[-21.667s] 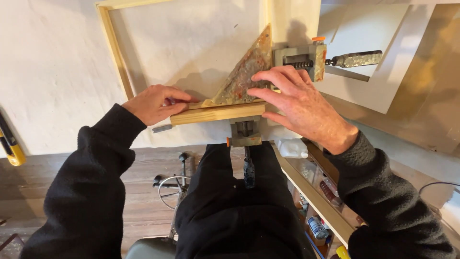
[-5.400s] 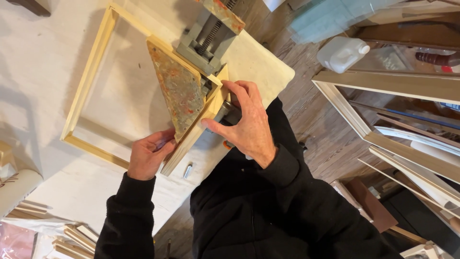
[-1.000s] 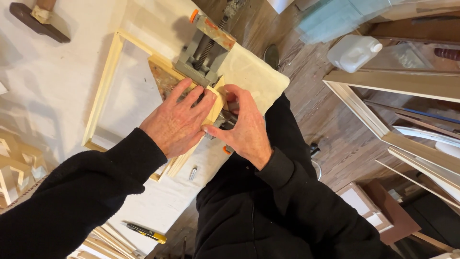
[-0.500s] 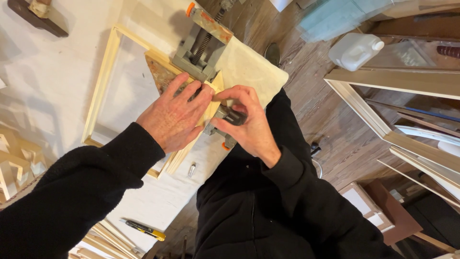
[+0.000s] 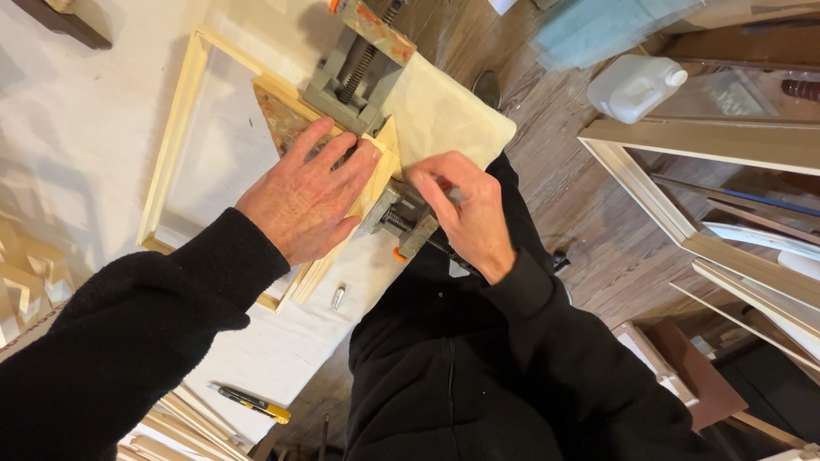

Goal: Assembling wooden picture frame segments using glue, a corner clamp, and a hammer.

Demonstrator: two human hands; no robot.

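- Head view: left hand [image 5: 303,201] spread flat, ungripping, on pale wooden frame [image 5: 175,137] corner at bench edge.
- Right hand [image 5: 461,213] clenched around grey corner clamp [image 5: 401,218] screw, axis diagonal, overhanging floor.

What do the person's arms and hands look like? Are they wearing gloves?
No gloves. The left hand and right hand are bare, with no rings or watch showing. Both arms wear long, soft-looking black sleeves that reach the wrists, part of a black top.

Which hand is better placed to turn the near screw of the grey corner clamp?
Right, probably. The right hand is already at the near screw of the grey metal corner clamp, fingers on it. The left hand lies flat on the pale wooden frame corner, pressing it down.
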